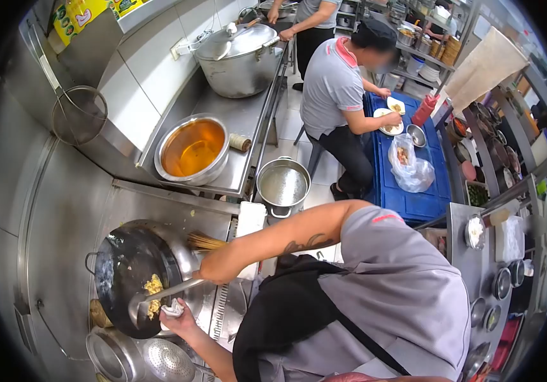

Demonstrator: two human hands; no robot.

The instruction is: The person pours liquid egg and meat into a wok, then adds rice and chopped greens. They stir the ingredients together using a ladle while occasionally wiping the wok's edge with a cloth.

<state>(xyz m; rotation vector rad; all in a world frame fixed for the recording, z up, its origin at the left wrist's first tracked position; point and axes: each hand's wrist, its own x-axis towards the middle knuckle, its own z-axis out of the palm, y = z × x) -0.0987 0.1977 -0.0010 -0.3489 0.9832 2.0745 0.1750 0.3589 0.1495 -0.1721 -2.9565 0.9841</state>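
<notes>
A dark wok (117, 261) sits tilted on the stove at the left, with yellow scrambled egg (153, 288) in it. My right hand (221, 265) is closed round the handle of a ladle (178, 290). The ladle's bowl rests in the wok beside the egg. Below it, my left hand (183, 319) is closed on a folded white cloth (172, 309) at the wok's near rim. Whatever part of the wok lies under the cloth is hidden.
A bamboo brush (206, 242) lies beside the wok, and a perforated ladle (168, 360) below it. A metal pot of amber liquid (222, 159) and a lidded pot (238, 73) stand on the counter. A seated co-worker (331, 83) handles food at a blue table (436, 200).
</notes>
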